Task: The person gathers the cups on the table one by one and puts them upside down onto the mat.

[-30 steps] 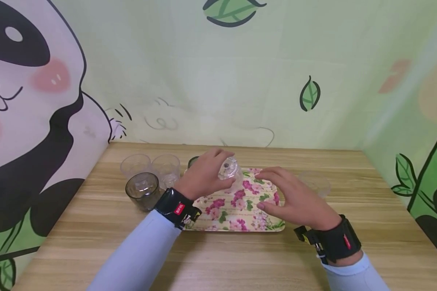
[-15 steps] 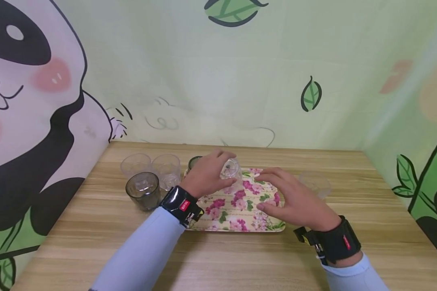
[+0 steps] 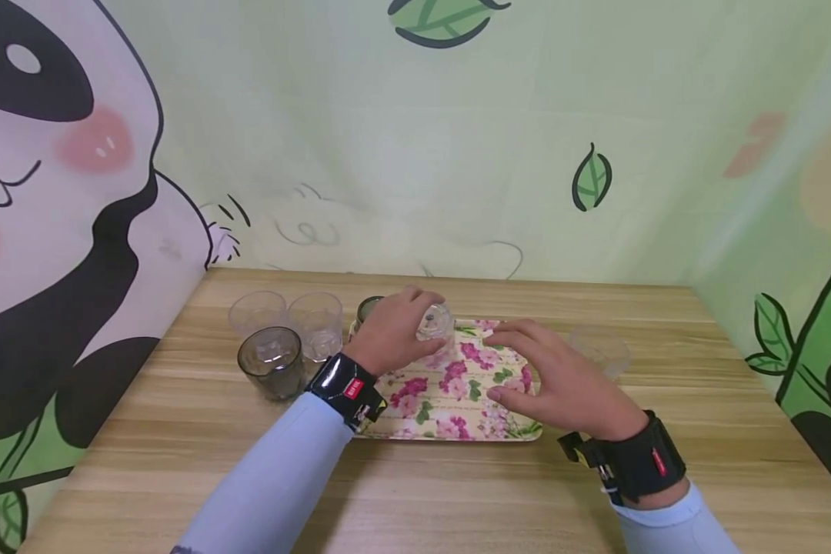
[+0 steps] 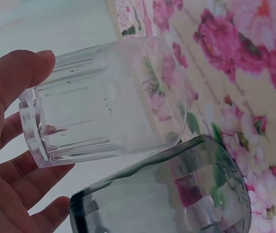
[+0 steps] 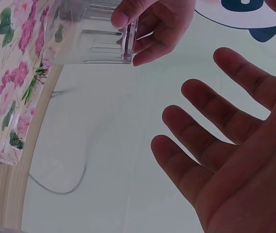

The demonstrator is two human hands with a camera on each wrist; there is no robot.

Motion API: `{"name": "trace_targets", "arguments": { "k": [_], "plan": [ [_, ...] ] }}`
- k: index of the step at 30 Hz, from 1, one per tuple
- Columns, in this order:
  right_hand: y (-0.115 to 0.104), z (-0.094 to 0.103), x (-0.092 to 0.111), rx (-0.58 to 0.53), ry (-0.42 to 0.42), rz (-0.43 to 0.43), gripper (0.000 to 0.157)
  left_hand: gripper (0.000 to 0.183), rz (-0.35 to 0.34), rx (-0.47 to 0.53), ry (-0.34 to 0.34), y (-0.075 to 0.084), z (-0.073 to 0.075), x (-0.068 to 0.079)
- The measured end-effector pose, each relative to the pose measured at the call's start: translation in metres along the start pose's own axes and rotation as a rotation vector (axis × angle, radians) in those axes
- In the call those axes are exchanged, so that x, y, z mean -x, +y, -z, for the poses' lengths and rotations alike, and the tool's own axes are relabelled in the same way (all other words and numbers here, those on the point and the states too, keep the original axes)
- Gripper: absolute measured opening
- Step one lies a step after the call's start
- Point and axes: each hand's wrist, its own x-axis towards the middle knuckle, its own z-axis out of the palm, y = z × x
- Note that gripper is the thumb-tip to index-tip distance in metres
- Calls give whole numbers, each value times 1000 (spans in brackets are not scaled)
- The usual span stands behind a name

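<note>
My left hand [image 3: 393,332] holds a clear glass [image 4: 104,107] by its thick faceted base, thumb on one side and fingers on the other. The glass is upside down, its rim down at the flowered tray [image 3: 450,404]. Right beside it on the tray is an upturned smoky grey glass [image 4: 162,194], mostly hidden behind the left hand in the head view. My right hand [image 3: 561,377] hovers over the tray's right side, fingers spread and holding nothing. In the right wrist view its palm faces the clear glass from a short way off.
Left of the tray stand two clear tumblers [image 3: 316,327] and a smoky grey tumbler [image 3: 271,365] in front of them. Another clear tumbler [image 3: 604,350] is on the wooden table [image 3: 443,500] to the right, partly behind the right hand. A printed cloth wall [image 3: 402,154] borders the table's back.
My left wrist has shifted slightly to the right, while its fingers stay on the clear glass. The right hand has hardly moved.
</note>
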Motion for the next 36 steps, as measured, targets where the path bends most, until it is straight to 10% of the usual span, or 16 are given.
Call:
{"name": "trace_targets", "arguments": {
  "k": [36],
  "plan": [
    [0, -5, 0, -28, -9, 11, 59, 56, 13, -177, 60, -4, -18, -6]
  ]
}}
